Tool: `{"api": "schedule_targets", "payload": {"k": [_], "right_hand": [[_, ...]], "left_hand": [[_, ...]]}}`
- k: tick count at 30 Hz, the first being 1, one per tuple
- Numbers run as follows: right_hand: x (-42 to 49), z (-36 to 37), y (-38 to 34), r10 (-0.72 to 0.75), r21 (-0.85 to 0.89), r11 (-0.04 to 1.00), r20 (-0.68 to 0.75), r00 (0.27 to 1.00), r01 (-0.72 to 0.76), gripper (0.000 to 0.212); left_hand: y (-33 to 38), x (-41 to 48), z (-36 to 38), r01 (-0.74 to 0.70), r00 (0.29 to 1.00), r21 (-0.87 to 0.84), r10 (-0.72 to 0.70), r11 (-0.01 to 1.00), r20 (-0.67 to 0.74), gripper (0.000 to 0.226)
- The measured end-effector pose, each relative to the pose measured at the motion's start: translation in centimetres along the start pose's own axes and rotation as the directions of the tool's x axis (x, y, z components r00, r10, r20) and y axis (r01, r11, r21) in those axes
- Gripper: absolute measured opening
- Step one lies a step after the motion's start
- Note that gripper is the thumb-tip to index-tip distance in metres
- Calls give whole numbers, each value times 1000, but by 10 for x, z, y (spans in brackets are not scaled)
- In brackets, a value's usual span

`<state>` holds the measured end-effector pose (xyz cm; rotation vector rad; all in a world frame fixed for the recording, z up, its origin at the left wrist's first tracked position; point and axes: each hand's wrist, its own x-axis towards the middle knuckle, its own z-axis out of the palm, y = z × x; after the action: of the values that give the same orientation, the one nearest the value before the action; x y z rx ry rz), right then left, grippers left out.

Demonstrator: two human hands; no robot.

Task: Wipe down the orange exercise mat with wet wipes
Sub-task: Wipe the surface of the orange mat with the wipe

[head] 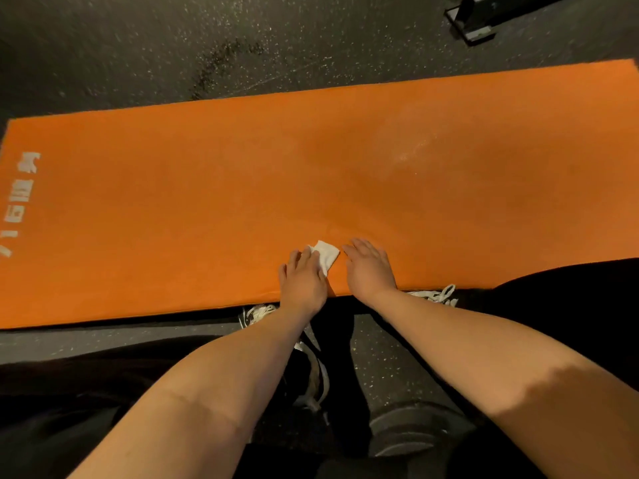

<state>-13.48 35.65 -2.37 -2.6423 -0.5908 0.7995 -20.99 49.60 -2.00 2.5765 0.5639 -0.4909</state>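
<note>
The orange exercise mat point(242, 188) lies flat across the dark floor, with white printed characters at its left end and a pale dusty patch toward the right. A folded white wet wipe point(325, 256) sits on the mat near its front edge. My left hand point(301, 283) presses flat on the wipe's left part, fingers straight. Just to the right of the wipe, my right hand point(370, 267) rests flat on the bare mat, fingers spread and holding nothing.
Speckled black rubber floor point(173, 46) surrounds the mat. A dark metal equipment base point(473, 20) stands at the far right. My black trouser legs and white-laced shoes point(435, 296) sit at the mat's front edge. A round dark weight plate point(415, 426) lies on the floor below.
</note>
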Motion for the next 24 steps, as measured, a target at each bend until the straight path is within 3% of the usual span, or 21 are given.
{"api": "schedule_targets", "payload": {"k": [4,7,9,15,19,24], "right_hand": [[3,-7,15,5,-36,999,-79,997,-8,48],[9,-16,35,82,-36,995,-166,983,-89,51],[14,-23,51,132,-30,990,-150,980,-138,51],[16,-8,46,151,-8,988,-169,974,-155,57],[22,-6,53,158,81,986,-183,970,-145,53],[23,-7,57,251,333,927,-208,945,-173,45]], "left_hand": [[18,3,8,-128,991,58,130,990,-21,48],[27,8,14,-195,980,45,196,980,-17,44],[28,11,16,-210,978,62,209,976,20,44],[32,20,10,11,998,89,-6,996,-61,49],[37,19,18,59,997,66,-56,996,-47,49],[73,20,40,-222,972,73,214,972,99,53]]}}
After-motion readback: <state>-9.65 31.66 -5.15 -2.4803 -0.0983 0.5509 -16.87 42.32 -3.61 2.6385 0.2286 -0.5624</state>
